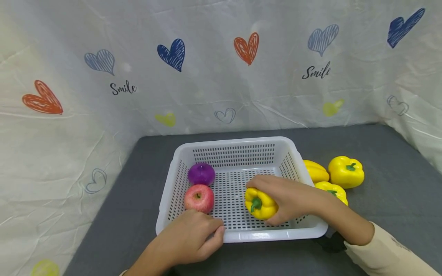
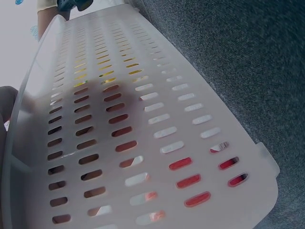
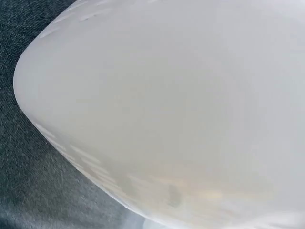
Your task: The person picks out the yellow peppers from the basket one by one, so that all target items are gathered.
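Observation:
A white perforated basket (image 1: 238,235) stands on the dark grey cloth. Over its front left rim my left hand (image 1: 189,237) is hooked, gripping it; skin shows through the slots of the basket wall (image 2: 157,106) in the left wrist view. My right hand (image 1: 288,195) reaches in over the right side and holds a yellow bell pepper (image 1: 261,204) by its sides, green stem facing me. Inside at the left lie a red apple (image 1: 199,198), close beyond my left hand, and a round purple onion-like thing (image 1: 202,174) behind it. The basket's blurred corner (image 3: 143,95) fills the right wrist view.
Right of the basket are a yellow bell pepper (image 1: 346,171), a second one (image 1: 332,189) partly behind my right forearm, and a long yellow ribbed thing (image 1: 315,171) against the basket's side. A white curtain (image 1: 207,92) with printed hearts hangs behind the table.

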Available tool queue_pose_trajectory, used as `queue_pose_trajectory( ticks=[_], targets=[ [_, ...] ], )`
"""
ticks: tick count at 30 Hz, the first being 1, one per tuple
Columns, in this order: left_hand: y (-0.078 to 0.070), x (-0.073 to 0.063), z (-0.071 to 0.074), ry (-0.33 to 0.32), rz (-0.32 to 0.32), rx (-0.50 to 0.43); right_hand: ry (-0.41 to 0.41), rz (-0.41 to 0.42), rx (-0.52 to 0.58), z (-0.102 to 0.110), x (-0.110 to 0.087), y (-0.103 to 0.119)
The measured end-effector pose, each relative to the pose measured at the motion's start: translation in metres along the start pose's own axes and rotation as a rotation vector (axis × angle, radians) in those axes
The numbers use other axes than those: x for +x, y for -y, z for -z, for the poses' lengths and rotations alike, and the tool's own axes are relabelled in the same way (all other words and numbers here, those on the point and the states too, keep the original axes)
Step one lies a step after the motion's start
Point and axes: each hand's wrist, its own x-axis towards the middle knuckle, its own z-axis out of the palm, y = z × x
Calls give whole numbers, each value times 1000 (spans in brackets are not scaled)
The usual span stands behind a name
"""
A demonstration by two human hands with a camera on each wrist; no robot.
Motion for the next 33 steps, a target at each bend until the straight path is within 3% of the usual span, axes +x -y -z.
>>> queue_pose_trajectory(
  ticks=[13, 33],
  targets=[
    [-1, 0, 1, -1, -2, 9, -214, 34, -32, 9, -23, 2],
    [-1, 0, 1, -1, 5, -4, -304, -3, -71, 19, -60, 6]
  ],
)
